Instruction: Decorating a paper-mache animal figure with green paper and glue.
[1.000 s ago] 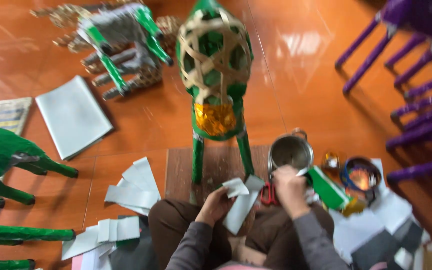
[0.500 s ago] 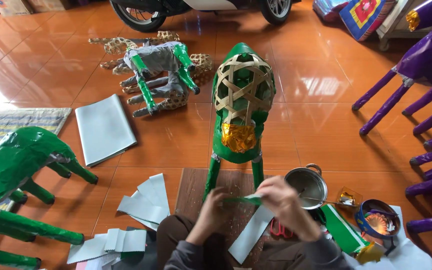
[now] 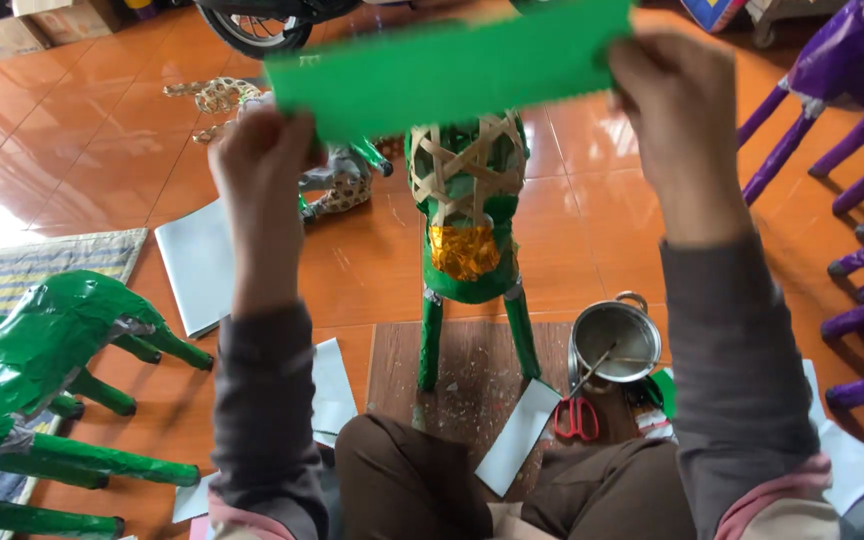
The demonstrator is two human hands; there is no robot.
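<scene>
I hold a long strip of green paper (image 3: 452,70) stretched out in front of me, high in the view. My left hand (image 3: 262,165) pinches its left end and my right hand (image 3: 677,125) grips its right end. Beneath the strip stands a woven bamboo animal frame (image 3: 467,200), partly covered in green paper with a gold patch on its chest. Its two green legs rest on a brown board (image 3: 472,375) right in front of my knees.
A metal pot (image 3: 614,340) with a brush and red scissors (image 3: 577,418) sit right of the board. White sheets (image 3: 197,265) lie on the orange tiles. Green figures (image 3: 42,350) stand at left, purple ones (image 3: 852,150) at right, another unfinished frame (image 3: 337,185) behind.
My hands were low at my lap handling paper; both have risen and spread apart, lifting the green strip up in front of the camera. The view has tilted up slightly.
</scene>
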